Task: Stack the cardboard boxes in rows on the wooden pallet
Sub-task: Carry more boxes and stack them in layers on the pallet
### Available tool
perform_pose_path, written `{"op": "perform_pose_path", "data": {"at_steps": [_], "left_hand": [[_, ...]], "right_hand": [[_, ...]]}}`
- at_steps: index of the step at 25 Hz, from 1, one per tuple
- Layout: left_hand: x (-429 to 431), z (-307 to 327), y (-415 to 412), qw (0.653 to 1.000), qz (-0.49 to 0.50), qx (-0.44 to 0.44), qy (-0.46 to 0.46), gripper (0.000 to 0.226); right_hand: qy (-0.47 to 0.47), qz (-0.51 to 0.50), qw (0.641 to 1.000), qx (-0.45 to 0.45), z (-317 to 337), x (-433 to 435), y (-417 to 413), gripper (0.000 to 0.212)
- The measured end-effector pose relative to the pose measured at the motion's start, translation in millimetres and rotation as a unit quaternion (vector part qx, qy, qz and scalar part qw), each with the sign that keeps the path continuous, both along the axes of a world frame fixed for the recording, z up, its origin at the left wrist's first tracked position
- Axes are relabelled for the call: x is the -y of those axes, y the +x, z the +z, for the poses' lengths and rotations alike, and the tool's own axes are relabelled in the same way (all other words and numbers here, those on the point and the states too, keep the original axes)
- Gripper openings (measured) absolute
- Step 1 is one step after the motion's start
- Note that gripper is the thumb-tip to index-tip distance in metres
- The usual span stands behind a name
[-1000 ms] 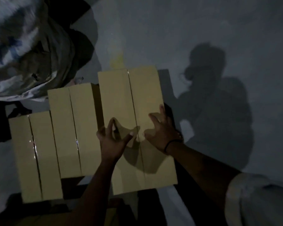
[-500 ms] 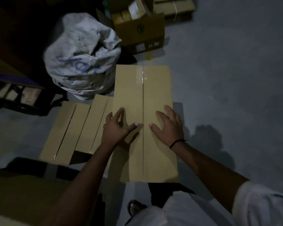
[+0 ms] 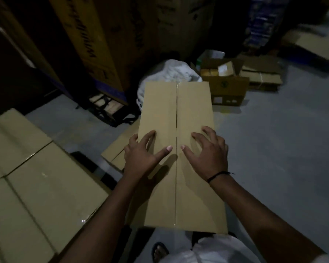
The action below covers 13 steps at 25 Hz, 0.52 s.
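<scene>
Boxes [image 3: 36, 177] sit packed side by side at the lower left, taped tops up. Beside them, two smaller boxes [image 3: 114, 154] lie on the floor [image 3: 273, 149], partly hidden by the long box [image 3: 194, 186] held level before the person's body. The left hand [image 3: 142, 156] hooks its outer fingers over that box's left edge, thumb stretched across the top. The right hand [image 3: 209, 154] presses spread, slightly bent fingers on the top, right of the seam. Farther right stands an open carton [image 3: 228, 88].
</scene>
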State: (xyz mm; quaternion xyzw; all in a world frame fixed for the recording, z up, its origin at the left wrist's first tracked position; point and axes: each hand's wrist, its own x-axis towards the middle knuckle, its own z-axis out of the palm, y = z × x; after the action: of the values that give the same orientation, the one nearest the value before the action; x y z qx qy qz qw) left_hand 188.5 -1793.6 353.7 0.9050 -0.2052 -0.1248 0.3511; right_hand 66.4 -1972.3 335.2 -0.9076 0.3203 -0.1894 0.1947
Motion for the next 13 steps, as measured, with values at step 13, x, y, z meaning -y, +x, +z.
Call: {"op": "perform_pose_path", "data": {"at_steps": [13], "left_hand": [[-166, 98, -173, 0.951, 0.294, 0.094, 0.027, 0.092]], "right_hand": [[-0.014, 0.312, 0.945, 0.092, 92, -133, -39, 0.058]]}}
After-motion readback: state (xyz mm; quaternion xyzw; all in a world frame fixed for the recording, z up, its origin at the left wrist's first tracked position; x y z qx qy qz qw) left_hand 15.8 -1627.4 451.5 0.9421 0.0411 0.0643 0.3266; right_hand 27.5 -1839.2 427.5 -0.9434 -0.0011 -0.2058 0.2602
